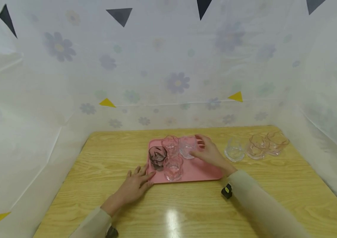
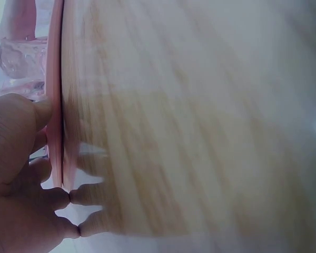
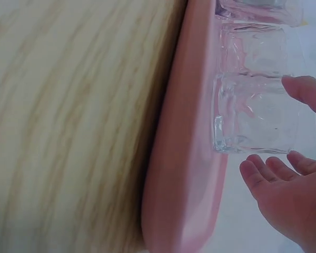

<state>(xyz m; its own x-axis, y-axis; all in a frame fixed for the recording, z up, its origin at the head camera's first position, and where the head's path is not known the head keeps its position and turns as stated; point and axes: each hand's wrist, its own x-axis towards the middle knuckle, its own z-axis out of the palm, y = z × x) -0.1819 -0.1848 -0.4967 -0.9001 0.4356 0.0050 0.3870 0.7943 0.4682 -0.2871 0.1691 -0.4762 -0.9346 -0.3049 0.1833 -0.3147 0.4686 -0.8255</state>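
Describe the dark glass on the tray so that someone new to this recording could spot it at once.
On the wood-grain table lies a pink tray. At the tray's left end in the head view, closest to the left hand, stands the dark glass. Its smoky black tint sets it apart from the three paler glasses there.

Bare hands [image 1: 132, 187], pale sleeves [image 1: 263, 200], black wrist cameras [image 1: 226, 192], right marked yellow-green.

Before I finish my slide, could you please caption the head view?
Left hand touching a pink tray, right hand open beside its clear glass.
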